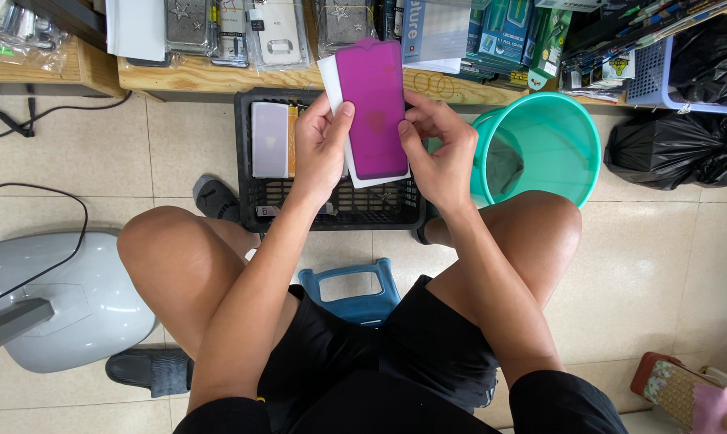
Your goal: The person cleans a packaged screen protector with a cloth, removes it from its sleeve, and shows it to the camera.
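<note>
A purple phone screen protector [372, 104] is held upright over a white backing card [331, 80]. My left hand [321, 149] grips the left edge of protector and card, thumb on the front. My right hand [440, 153] pinches the protector's right edge with thumb and fingers. Both hands hover above a black plastic crate [251, 197] on the floor, which holds a pale rectangular pack [269, 139].
A teal bucket [568, 133] stands right of the crate, black rubbish bags [677, 149] beyond it. A wooden shelf [210, 76] with packaged phone cases runs along the top. A grey fan base [82, 297] sits at left, a blue stool [351, 285] under me.
</note>
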